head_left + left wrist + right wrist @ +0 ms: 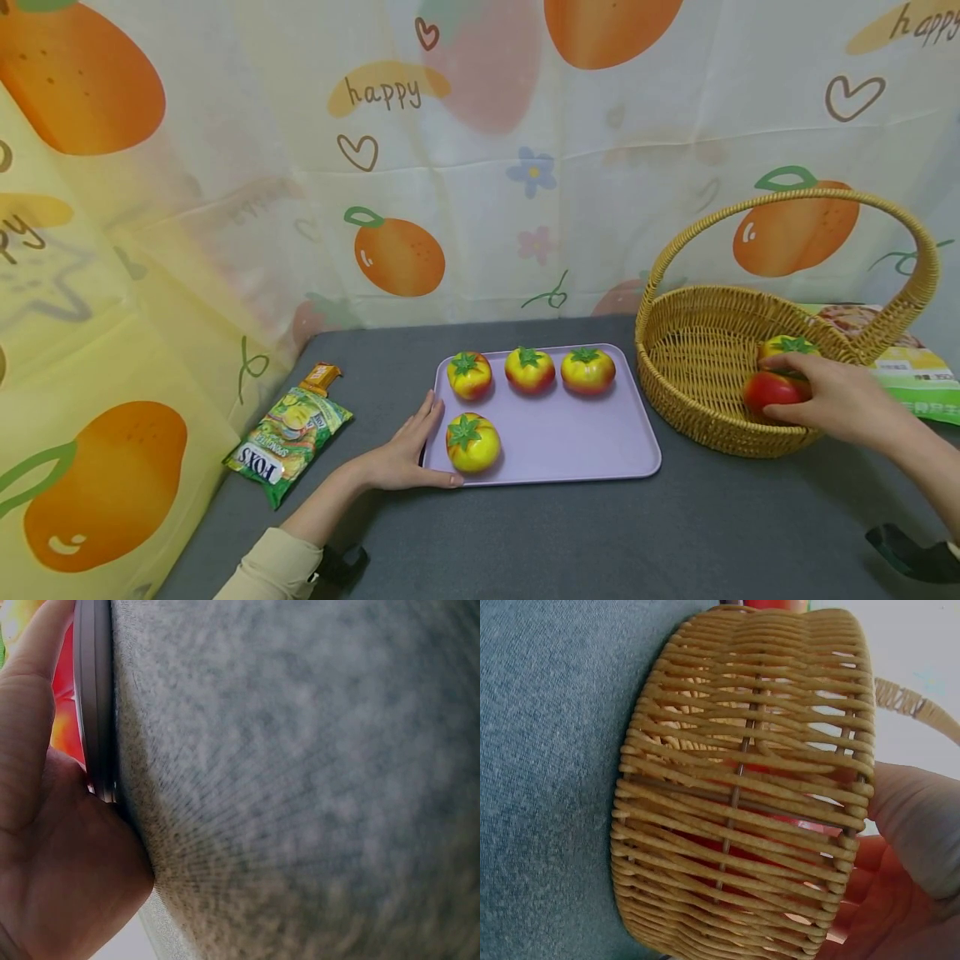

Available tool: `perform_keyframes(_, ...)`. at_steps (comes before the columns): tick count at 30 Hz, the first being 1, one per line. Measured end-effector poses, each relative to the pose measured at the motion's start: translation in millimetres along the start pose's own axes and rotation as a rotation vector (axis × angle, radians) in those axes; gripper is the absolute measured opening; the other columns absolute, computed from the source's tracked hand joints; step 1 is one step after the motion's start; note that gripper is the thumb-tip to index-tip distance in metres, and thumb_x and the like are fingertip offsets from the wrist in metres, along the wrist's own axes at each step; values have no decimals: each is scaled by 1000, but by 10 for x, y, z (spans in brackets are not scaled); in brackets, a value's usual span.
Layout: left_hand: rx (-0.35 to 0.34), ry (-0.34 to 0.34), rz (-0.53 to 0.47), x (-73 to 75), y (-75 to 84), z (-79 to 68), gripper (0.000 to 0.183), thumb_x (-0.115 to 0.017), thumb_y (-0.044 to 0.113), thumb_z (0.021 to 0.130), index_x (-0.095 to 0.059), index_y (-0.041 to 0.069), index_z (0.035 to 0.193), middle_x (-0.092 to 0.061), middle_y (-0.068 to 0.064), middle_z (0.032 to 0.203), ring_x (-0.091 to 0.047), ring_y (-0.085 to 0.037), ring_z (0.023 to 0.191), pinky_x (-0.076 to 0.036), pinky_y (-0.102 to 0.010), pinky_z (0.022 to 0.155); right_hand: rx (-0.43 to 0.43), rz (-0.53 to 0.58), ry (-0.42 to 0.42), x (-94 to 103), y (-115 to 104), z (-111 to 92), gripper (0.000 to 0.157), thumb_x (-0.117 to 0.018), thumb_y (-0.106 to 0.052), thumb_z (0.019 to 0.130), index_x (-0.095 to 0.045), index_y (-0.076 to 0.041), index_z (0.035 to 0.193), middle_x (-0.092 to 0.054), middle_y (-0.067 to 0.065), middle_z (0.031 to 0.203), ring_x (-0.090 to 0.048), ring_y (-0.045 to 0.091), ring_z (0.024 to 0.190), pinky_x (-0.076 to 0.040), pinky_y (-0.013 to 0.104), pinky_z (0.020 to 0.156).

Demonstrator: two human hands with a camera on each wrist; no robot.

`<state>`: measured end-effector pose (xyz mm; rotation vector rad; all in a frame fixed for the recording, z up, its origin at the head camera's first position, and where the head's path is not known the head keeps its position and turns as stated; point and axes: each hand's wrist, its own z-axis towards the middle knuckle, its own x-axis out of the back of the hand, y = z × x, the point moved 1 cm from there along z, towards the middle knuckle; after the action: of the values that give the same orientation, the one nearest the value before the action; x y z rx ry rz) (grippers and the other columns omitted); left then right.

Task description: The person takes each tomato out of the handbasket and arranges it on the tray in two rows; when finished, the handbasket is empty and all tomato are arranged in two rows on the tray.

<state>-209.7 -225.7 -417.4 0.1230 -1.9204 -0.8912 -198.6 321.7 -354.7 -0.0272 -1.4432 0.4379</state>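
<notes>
My left hand (401, 454) rests against the near left corner of a lilac tray (570, 433), fingers straight along its left edge and thumb along the front rim. In the left wrist view the thumb (30, 727) lies along the tray's rim (94, 697). Several yellow-red toy tomatoes with green leaf tops sit on the tray, one (474, 446) close to that hand. At the wicker basket (693, 417), my right hand (847, 396) reaches over the near right rim and grips a red toy tomato (768, 390) inside. Behind it, another toy tomato (787, 344) shows partly.
To the left lie a green snack bag (288, 442) and a small orange packet (320, 377). A green and white package (915, 375) lies behind the basket. The tall basket handle (795, 196) arches over it. A fruit-printed cloth (480, 208) hangs behind the grey table (525, 542).
</notes>
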Motion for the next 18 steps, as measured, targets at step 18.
perform_keyframes(18,5,-5,-10,9,18,-12,117,-72,58,80,4,11,157,20,-12,160,7,-41,146,-6,-64,111,3,191,90,-28,-315,1,67,-81,-36,80,-55,-1,130,-62,31,117,-63,44,94,-49,45,67)
